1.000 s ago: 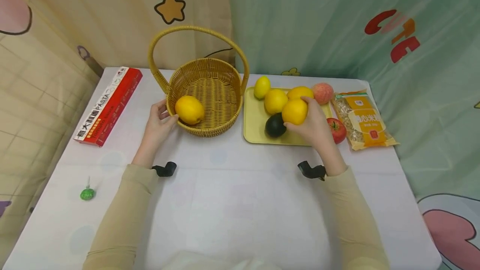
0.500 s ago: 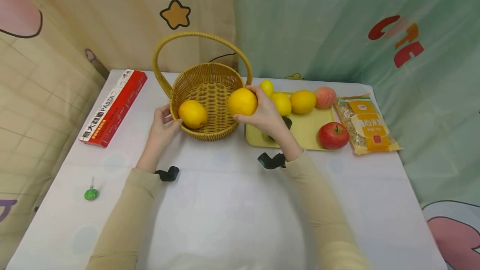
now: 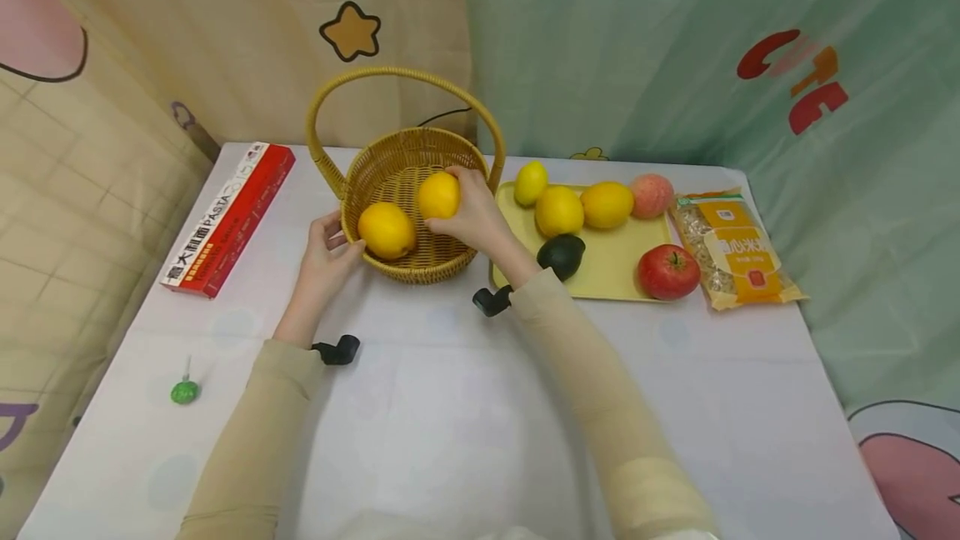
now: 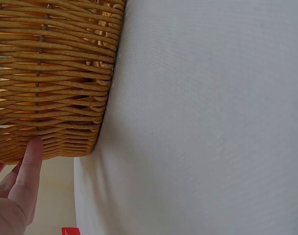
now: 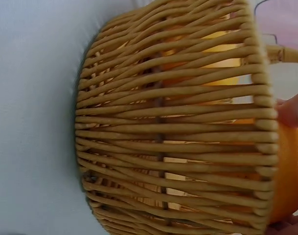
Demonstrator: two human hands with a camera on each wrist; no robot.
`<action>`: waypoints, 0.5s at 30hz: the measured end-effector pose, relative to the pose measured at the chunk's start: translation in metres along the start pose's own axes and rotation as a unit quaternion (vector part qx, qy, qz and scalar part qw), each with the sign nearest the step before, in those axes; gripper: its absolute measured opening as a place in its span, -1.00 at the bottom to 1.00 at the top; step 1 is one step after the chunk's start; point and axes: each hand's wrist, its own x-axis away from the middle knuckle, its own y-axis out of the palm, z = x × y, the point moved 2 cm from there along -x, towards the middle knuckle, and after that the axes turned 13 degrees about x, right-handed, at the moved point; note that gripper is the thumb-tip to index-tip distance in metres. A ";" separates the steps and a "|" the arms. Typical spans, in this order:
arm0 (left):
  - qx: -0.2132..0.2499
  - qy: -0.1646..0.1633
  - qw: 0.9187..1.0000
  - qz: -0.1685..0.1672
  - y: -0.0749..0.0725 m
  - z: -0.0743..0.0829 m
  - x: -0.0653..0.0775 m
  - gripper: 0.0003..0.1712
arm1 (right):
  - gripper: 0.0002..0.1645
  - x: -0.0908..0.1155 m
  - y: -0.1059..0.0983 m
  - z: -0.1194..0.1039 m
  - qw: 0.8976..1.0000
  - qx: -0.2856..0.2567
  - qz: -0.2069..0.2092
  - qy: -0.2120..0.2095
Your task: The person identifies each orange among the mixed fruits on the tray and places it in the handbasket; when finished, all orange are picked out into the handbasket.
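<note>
A wicker basket [image 3: 420, 273] with a tall arched handle stands on the table, an oval yellow fruit [image 3: 386, 230] lying inside at its left. My left hand [image 3: 324, 261] holds the basket's left side, thumb near the front rim and the other fingers along the outer wall. In the left wrist view, one finger [image 4: 31, 166] touches the weave. My right hand [image 3: 480, 213] grips an orange [image 3: 438, 195] over the basket's interior, right of the oval fruit. The right wrist view shows the orange [image 5: 288, 171] at rim height, partly hidden by the wicker wall.
Right of the basket, a pale yellow tray [image 3: 615, 273] bears several yellow fruits, a dark green avocado [image 3: 561, 257], a peach [image 3: 651, 195] and a red apple [image 3: 668, 271]. A grain packet [image 3: 735, 248] lies beyond. At left are a pasta box [image 3: 228, 219] and a green lollipop [image 3: 184, 392].
My right hand has carried the orange leftward from above the tray to inside the basket's rim. My left hand has stayed at the basket's left side. The view has shifted slightly.
</note>
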 end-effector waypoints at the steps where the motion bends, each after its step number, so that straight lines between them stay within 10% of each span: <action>1: 0.000 0.000 1.000 0.001 0.000 0.000 0.000 -0.19 | 0.06 -0.002 0.002 0.000 1.000 0.003 -0.003 0.001; 15: -0.004 -0.006 1.000 0.003 0.001 0.004 0.003 -0.19 | 0.09 -0.018 0.021 -0.001 0.994 0.087 -0.057 0.032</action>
